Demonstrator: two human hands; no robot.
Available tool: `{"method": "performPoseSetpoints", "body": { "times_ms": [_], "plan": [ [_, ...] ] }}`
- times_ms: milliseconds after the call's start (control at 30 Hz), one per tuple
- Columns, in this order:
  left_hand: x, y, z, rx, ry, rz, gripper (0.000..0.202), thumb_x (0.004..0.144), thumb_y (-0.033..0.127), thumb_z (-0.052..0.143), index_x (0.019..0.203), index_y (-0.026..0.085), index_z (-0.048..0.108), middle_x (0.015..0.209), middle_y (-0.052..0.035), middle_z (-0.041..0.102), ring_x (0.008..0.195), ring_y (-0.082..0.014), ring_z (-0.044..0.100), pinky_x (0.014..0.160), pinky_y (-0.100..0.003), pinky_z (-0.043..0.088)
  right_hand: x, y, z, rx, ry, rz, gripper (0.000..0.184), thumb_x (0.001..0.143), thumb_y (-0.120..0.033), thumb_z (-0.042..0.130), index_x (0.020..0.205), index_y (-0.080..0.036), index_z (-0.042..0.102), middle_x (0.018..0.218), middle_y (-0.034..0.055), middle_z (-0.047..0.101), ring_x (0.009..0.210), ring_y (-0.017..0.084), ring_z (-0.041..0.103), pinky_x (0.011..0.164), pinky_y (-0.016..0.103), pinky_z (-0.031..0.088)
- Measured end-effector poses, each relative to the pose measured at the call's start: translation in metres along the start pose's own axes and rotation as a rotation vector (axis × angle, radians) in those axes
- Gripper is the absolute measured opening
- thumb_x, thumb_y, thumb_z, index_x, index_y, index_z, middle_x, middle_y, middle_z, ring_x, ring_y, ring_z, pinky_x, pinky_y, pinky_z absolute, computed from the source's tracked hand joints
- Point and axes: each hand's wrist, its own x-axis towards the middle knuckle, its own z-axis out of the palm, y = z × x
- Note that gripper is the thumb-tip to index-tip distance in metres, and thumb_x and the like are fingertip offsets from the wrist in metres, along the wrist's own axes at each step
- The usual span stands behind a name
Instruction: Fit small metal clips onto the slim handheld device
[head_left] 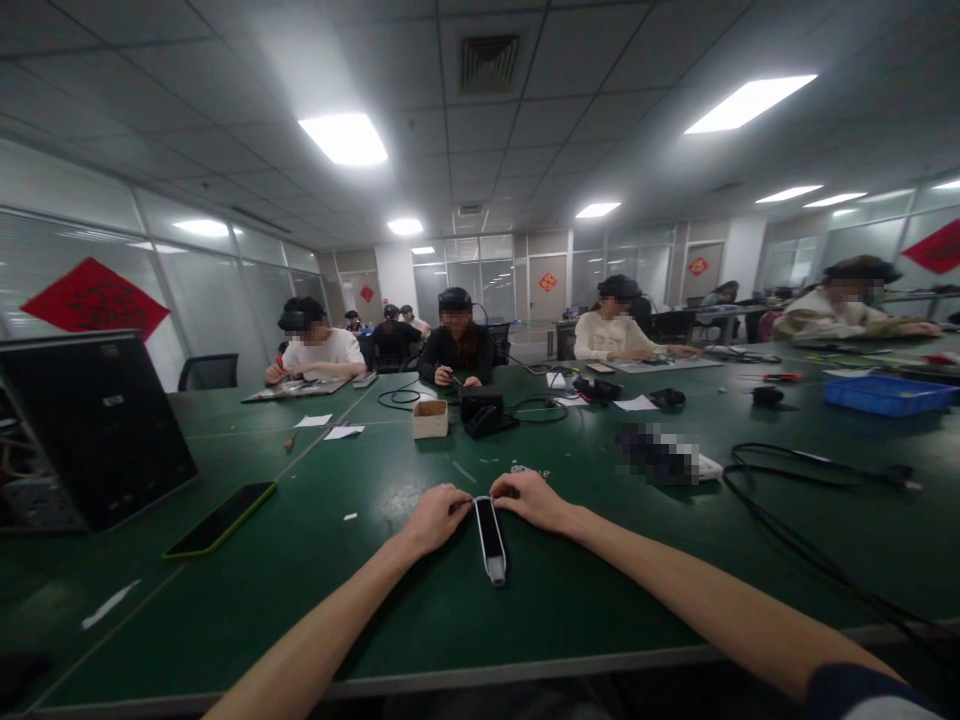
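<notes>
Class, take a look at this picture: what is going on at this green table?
A person reaches both bare arms out over a long green table. The left hand and right hand meet at the far end of a slim black device that lies flat on the table. Whether they grip it or only touch it is unclear. A phone in a green case lies to the left and a black cable to the right. Other people sit across the table.
</notes>
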Motion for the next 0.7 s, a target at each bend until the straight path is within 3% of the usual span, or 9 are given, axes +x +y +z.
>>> {"method": "performPoseSetpoints", "body": {
  "times_ms": [433,567,700],
  "plan": [
    [-0.001,0.006,-0.012,-0.032,-0.044,-0.032,0.026,0.087,0.030,0.047,0.095,0.021,0.070,0.089,-0.0053,0.065,0.081,-0.0180,0.058,0.074,-0.026,0.043,0.002,-0.005,-0.005,-0.193,-0.090,-0.090,0.025,0.085,-0.034,0.057,0.104,-0.018,0.063,0.097,0.0058,0.066,0.087,0.017,0.059,0.079,0.030,0.046],
    [-0.001,0.003,-0.011,-0.028,-0.042,-0.034,0.026,0.087,0.032,0.047,0.095,0.021,0.070,0.092,-0.0052,0.065,0.081,-0.0177,0.057,0.075,-0.026,0.043,0.005,0.007,-0.025,-0.302,-0.055,-0.100,0.030,0.083,-0.036,0.058,0.106,-0.017,0.063,0.103,0.0081,0.064,0.097,0.020,0.055,0.086,0.032,0.042],
    [-0.001,-0.001,-0.009,-0.012,-0.043,-0.018,0.026,0.088,0.033,0.047,0.096,0.021,0.069,0.093,-0.0055,0.065,0.082,-0.0176,0.057,0.073,-0.026,0.043,0.001,0.038,-0.053,-0.466,0.017,0.020,0.021,0.086,-0.026,0.051,0.096,-0.016,0.067,0.102,0.0099,0.062,0.098,0.020,0.053,0.088,0.032,0.039]
  ]
}}
